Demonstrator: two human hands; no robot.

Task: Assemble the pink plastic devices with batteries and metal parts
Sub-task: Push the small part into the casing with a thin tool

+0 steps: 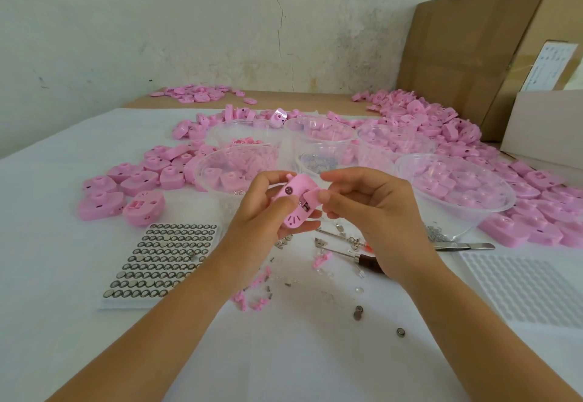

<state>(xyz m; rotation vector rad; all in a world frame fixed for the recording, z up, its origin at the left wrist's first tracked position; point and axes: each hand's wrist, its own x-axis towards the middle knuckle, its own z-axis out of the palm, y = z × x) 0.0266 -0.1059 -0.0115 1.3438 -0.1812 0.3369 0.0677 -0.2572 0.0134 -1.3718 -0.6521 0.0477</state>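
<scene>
Pink device [296, 203] gripped by left hand [268, 209], right hand [362, 203] pinching.

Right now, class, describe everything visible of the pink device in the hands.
The pink device is a small rounded shell of smooth plastic, held tilted above the table. A dark round spot sits on its face, short slits mark its lower end, metal glints in an open recess. The left hand grips it; the right hand pinches its edge.

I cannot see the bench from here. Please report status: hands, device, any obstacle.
Left hand grips pink device. Right hand pinches small pink piece at its open side. Nothing in the way; screwdriver lies on table below.
</scene>
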